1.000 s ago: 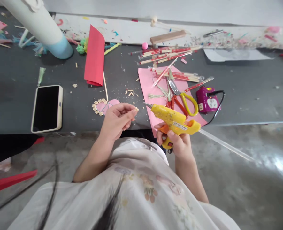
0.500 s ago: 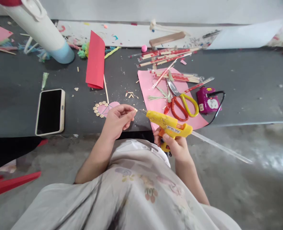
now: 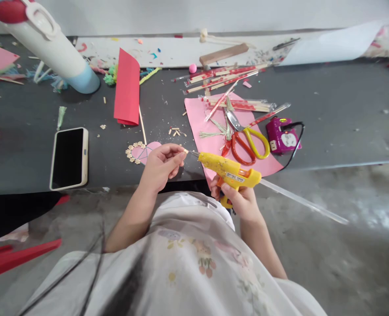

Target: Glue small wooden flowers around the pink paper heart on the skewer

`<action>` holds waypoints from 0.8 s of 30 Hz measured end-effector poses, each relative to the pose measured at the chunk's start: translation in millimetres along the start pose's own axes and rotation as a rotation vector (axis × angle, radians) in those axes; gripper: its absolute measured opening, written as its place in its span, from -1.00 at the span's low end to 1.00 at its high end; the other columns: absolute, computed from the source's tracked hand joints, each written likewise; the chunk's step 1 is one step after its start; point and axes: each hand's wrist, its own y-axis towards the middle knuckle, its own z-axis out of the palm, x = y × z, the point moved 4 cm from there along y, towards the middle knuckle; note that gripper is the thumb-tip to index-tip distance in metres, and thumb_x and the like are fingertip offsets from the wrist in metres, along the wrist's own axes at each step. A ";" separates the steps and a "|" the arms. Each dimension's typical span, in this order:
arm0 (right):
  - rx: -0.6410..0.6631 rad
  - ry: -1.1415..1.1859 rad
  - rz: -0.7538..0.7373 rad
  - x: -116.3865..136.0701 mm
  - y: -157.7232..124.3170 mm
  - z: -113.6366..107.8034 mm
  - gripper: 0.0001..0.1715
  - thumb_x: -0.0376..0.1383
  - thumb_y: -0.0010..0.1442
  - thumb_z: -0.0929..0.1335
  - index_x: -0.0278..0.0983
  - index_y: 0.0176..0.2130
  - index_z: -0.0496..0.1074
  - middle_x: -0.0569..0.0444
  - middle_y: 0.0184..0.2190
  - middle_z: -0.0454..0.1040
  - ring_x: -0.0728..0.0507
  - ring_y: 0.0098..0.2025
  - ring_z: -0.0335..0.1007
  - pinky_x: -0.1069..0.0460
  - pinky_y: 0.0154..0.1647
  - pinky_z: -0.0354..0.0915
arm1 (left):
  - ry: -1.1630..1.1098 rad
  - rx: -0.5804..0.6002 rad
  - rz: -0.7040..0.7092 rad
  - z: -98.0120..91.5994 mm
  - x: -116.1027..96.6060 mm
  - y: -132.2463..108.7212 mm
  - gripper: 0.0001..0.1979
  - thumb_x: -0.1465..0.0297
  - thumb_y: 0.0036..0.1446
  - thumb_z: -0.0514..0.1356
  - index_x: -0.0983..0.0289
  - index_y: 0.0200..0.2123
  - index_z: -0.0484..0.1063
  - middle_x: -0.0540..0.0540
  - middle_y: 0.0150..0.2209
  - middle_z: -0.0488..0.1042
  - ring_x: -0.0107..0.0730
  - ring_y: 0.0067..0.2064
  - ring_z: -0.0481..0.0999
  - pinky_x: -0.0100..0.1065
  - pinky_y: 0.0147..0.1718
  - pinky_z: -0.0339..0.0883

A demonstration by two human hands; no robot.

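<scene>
fingertips of the left hand (image 3: 161, 164), seen from the head camera, pinched a small pale wooden-looking piece (image 3: 185, 151) between thumb and forefinger, in front of the metal nozzle (image 3: 193, 153) of a yellow plastic hot-glue gun (image 3: 222, 166). nozzle and piece were very close; whether they touched was too small to tell. the right hand (image 3: 242, 197) had its fingers wrapped round the gun's lower part; whether the orange trigger (image 3: 220, 181) was squeezed could not be told. partly behind the left hand, a pink paper heart (image 3: 143, 152) edged on its left side with pale flower-shaped pieces (image 3: 129, 154) lay on the dark grey tabletop (image 3: 329, 118).

the likeliest trouble was a burn, since the fingertips sat right beside a nozzle that was probably hot; too hard a squeeze might have run glue past so small a piece onto skin, and a slack pinch might have dropped it.

as for containers, clear plastic sleeves with red print (image 3: 225, 79) held pale wooden sticks. a white-and-blue bottle with a red top (image 3: 61, 55) stood at the left rear, its contents hidden. the gun held a long translucent glue stick (image 3: 304, 201), jutting from its back end.
</scene>
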 end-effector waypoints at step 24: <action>-0.068 -0.030 0.072 6.9 1.7 3.8 -0.58 0.05 0.13 0.46 -0.25 -0.28 0.44 0.06 -0.43 0.48 -0.01 -0.52 0.35 0.04 -0.53 0.34 | 0.036 0.064 0.034 3.1 0.9 1.4 -0.68 0.22 -0.10 0.47 0.27 -0.34 0.52 -0.11 -0.60 0.41 -0.70 -0.73 0.23 -0.61 -0.81 0.01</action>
